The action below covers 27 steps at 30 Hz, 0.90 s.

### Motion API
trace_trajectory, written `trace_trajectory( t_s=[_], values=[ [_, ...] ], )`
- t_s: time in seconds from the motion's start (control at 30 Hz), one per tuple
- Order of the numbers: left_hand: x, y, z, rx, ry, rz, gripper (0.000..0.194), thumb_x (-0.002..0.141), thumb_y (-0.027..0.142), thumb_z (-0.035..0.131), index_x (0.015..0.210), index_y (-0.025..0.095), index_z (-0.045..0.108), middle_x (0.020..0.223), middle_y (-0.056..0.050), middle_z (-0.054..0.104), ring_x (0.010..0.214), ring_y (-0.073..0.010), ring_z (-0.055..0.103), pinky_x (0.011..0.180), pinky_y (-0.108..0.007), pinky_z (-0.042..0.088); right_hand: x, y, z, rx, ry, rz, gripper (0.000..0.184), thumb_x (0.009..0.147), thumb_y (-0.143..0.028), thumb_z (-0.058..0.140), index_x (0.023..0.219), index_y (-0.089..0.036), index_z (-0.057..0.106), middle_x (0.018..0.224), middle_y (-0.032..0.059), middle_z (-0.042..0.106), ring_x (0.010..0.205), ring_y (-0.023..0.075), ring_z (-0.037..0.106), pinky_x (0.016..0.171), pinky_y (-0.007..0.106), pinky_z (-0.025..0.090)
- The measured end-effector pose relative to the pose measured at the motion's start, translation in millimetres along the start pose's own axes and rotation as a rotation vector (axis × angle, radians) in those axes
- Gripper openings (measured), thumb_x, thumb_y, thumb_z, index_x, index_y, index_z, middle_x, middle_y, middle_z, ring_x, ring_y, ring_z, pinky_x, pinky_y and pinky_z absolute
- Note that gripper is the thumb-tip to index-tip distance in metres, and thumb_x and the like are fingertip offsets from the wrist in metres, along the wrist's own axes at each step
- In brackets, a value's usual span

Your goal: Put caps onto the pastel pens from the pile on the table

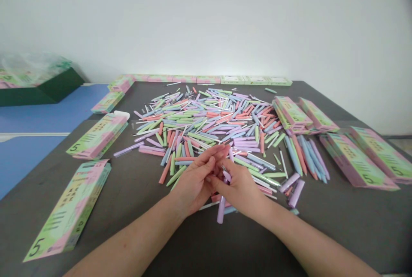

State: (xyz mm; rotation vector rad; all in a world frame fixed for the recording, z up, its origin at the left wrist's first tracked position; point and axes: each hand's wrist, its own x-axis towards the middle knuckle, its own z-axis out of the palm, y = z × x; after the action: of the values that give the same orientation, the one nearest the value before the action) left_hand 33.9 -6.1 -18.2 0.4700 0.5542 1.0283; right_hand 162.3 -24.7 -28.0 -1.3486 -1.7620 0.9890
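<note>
Near the front edge of the pile, my two hands meet. My right hand (242, 188) is closed around a purple pen part (220, 212), whose lower end sticks out below the fingers. My left hand (194, 182) is curled against the right one with its fingers together; whatever it holds is hidden. Beneath and beyond both hands spreads a large heap of pastel pen parts (206, 118) in purple, green, blue and coral, mixed with thin white refills. To the right of my right hand lie loose purple caps (296, 194).
Printed pen boxes (67, 208) line the left side, and more boxes (360, 161) lie in stacks on the right. A row of boxes (206, 79) borders the back. Assorted pens (307, 157) lie side by side at right. A dark green bin (41, 90) stands at far left.
</note>
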Motion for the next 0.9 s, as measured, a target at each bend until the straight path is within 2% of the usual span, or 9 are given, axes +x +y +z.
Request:
trace_trajectory(
  t_s=[0.13, 0.27, 0.5, 0.7, 0.9],
  values=[
    [-0.5, 9.5, 0.4, -0.007, -0.035, 0.049, 0.020, 0.093, 0.010, 0.050, 0.096, 0.013, 0.069, 0.116, -0.008, 0.070, 0.110, -0.0150, 0.064, 0.094, -0.024, 0.049, -2.5, -3.0, -6.5, 0.254, -0.119, 0.114, 0.013, 0.089, -0.034, 0.053, 0.086, -0.022, 0.054, 0.071, -0.0017, 0.060, 0.057, 0.0154, 0.066, 0.047, 0.025, 0.052],
    [-2.7, 15.9, 1.3, -0.035, -0.044, 0.069, 0.021, 0.096, 0.013, 0.045, 0.086, 0.014, 0.063, 0.119, -0.010, 0.069, 0.105, -0.0139, 0.067, 0.094, -0.025, 0.049, -4.2, -11.8, -14.4, 0.399, -0.126, 0.171, 0.015, 0.090, -0.037, 0.052, 0.090, -0.022, 0.055, 0.070, -0.0026, 0.057, 0.061, 0.0160, 0.068, 0.049, 0.026, 0.057],
    [-8.7, 11.6, 9.7, -0.058, -0.066, 0.094, 0.016, 0.096, 0.014, 0.047, 0.084, 0.015, 0.058, 0.121, -0.009, 0.068, 0.105, -0.0138, 0.067, 0.095, -0.026, 0.049, -5.5, -18.1, -16.3, 0.220, -0.064, -0.017, 0.012, 0.091, -0.029, 0.053, 0.082, -0.020, 0.055, 0.061, -0.0062, 0.052, 0.052, 0.0079, 0.055, 0.052, 0.020, 0.053],
    [-9.6, 5.3, 8.5, -0.022, -0.087, 0.112, 0.011, 0.093, 0.017, 0.054, 0.083, 0.018, 0.059, 0.124, -0.004, 0.066, 0.119, -0.0149, 0.058, 0.099, -0.027, 0.045, -6.2, -15.7, -14.2, 0.175, -0.042, -0.025, 0.008, 0.090, -0.027, 0.054, 0.086, -0.021, 0.058, 0.063, -0.0054, 0.056, 0.056, 0.0090, 0.054, 0.054, 0.021, 0.049],
    [-9.2, 1.3, 7.2, 0.024, -0.095, 0.106, 0.010, 0.092, 0.022, 0.056, 0.084, 0.020, 0.061, 0.115, -0.002, 0.069, 0.112, -0.0159, 0.060, 0.094, -0.028, 0.048, -5.7, -17.6, -14.9, 0.188, -0.027, -0.012, 0.011, 0.091, -0.029, 0.052, 0.087, -0.021, 0.059, 0.068, -0.0031, 0.059, 0.062, 0.0112, 0.056, 0.058, 0.023, 0.049]
  ],
)
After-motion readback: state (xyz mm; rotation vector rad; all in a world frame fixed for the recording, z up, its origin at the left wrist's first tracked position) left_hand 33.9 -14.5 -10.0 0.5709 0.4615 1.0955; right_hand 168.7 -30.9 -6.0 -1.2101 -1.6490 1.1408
